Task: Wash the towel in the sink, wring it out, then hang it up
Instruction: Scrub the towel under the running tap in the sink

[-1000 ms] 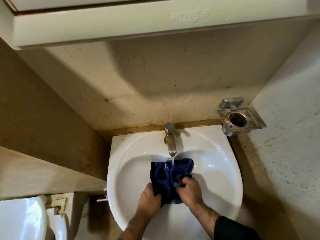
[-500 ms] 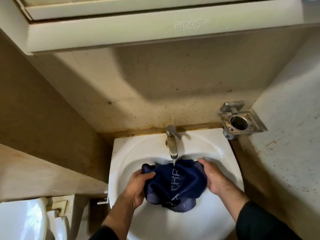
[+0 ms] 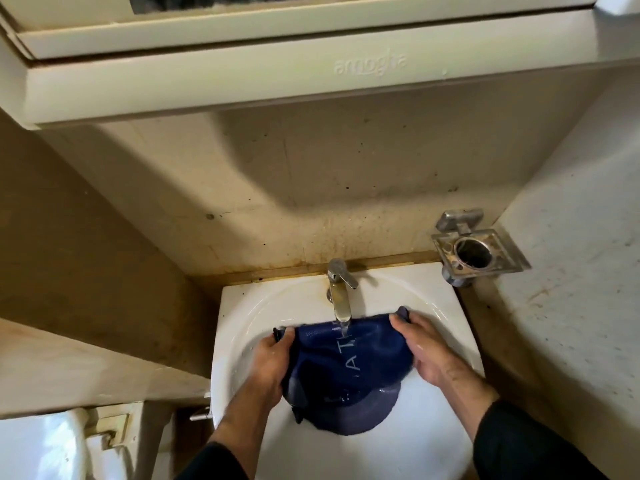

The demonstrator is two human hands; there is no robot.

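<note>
A dark blue towel (image 3: 349, 372) with pale lettering is stretched wide over the white sink (image 3: 242, 323). Its lower part droops into the basin. My left hand (image 3: 268, 367) grips the towel's left edge. My right hand (image 3: 424, 348) grips its right edge near the basin's rim. A thin stream of water runs from the chrome tap (image 3: 339, 292) onto the towel's top middle. Both dark sleeves show at the bottom of the view.
A metal holder with a round hole (image 3: 476, 254) is fixed to the wall right of the sink. A cream cabinet (image 3: 242, 77) overhangs above. A white toilet cistern (image 3: 38, 445) stands at the lower left. Stained walls close in on both sides.
The towel was bunched between my hands close together. My hands have since moved apart and spread it wide under the running water.
</note>
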